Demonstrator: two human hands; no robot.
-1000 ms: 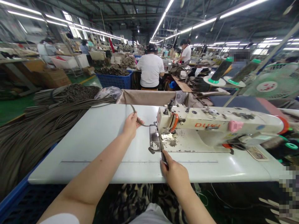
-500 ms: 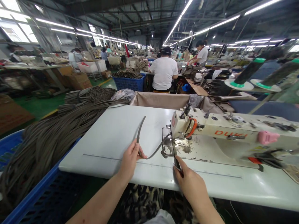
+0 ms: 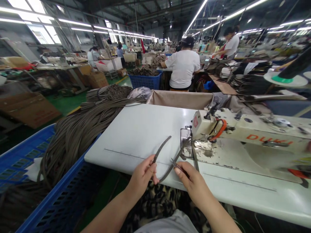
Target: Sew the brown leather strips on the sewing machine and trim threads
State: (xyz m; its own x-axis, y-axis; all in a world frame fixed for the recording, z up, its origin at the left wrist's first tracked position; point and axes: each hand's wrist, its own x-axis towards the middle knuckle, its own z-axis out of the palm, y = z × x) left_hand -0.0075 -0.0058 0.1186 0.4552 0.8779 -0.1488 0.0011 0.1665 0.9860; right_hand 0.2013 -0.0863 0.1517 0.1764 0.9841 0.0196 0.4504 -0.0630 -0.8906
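My left hand (image 3: 143, 173) is closed on a narrow grey-brown strap (image 3: 162, 149), whose free end curves up past my fingers. From below that hand the strap loops back to the presser foot area of a sewing machine (image 3: 233, 137). A second length of strap (image 3: 195, 158) hangs from the machine toward the table's front edge. Thread snips (image 3: 176, 165) are gripped in my right hand (image 3: 195, 184). Their pointed metal tips lie close to the looping strap; whether they touch it I cannot tell.
A blue basket (image 3: 54, 204) stands left of the white table (image 3: 136, 126), with a large bundle of straps (image 3: 73, 136) draped over it. Behind the table is a fabric-lined bin (image 3: 179, 98). A person (image 3: 184, 64) sits beyond it. Thread cones (image 3: 291, 66) stand at right.
My right hand has drawn the snips away from the machine toward my left hand. My left hand has come nearer to me with the strap. The view has turned left.
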